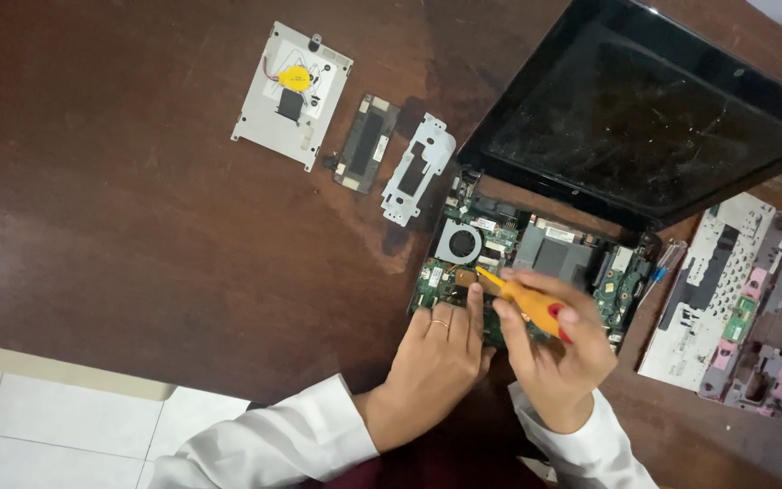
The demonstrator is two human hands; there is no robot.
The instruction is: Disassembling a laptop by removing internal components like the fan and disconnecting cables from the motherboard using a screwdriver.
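Observation:
An opened small laptop lies on a dark wooden table, its green circuit board [536, 249] bare, with a round fan [460, 243] at the left. The dark screen [649, 109] is folded back behind it. My right hand [558, 349] is shut on a yellow-handled screwdriver [527, 303] whose tip points at the board beside the fan. My left hand [441, 353] rests flat on the board's near left edge, fingers together, holding nothing.
Removed parts lie on the table [119, 226]: a grey metal plate with a yellow disc [293, 91], a small dark board [366, 143], a white bracket [418, 167], and a white and pink casing frame [735, 303] at right. The table's near edge is at lower left.

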